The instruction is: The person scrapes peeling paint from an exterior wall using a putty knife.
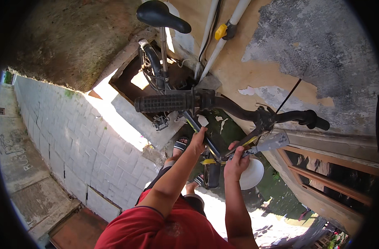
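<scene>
A bicycle stands in front of me, its black saddle (163, 15) at the top and its handlebar (235, 108) reaching across the middle. The thick ribbed handlebar grip (162, 103) points left. My left hand (197, 141) is closed around the dark frame tube (192, 121), with the thumb on top. Fingers wrapped, my right hand (236, 164) grips a scraper-like tool beside the front of the frame. The tool's flat grey blade (273, 142) points to the upper right, below the handlebar stem (264, 118). Whether the tool touches the frame, I cannot tell.
A round white basin (252, 173) sits low beside my right hand. Pipes with a yellow valve handle (221, 32) run along the peeling wall (314, 45). A wood-framed window (326, 174) is at right, and paving (85, 145) at left. My feet wear striped slides (181, 144).
</scene>
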`<action>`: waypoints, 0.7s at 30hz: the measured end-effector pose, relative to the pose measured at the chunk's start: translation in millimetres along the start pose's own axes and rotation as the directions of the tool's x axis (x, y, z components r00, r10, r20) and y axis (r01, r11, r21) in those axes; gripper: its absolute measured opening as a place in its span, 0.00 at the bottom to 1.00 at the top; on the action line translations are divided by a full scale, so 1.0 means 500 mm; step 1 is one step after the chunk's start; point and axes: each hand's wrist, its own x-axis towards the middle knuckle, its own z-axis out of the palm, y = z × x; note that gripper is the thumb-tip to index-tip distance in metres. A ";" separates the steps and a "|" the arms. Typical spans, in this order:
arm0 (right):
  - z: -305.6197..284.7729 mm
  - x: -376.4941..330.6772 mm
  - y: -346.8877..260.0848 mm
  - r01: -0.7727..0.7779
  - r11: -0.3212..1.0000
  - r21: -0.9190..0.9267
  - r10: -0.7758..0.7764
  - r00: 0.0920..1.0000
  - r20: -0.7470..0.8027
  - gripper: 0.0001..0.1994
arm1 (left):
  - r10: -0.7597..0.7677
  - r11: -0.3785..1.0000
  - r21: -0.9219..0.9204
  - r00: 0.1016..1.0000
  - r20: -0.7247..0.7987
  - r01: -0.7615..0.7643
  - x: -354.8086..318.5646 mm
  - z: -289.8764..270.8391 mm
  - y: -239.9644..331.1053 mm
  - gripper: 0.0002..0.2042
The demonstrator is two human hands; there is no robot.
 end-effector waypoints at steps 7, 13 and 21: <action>-0.068 -0.090 0.046 -0.077 0.982 -0.173 0.101 0.986 0.133 0.14 | 0.084 0.996 0.010 0.996 0.007 -0.084 0.037 -0.116 -0.037 0.20; -0.105 -0.087 0.070 -0.127 0.981 -0.145 0.153 0.972 0.181 0.10 | 0.088 0.995 0.057 0.993 -0.081 -0.083 0.053 -0.125 -0.041 0.17; -0.111 -0.088 0.065 -0.125 0.982 -0.145 0.150 0.973 0.176 0.11 | 0.099 0.873 0.488 0.971 -0.218 0.020 0.044 -0.128 -0.018 0.22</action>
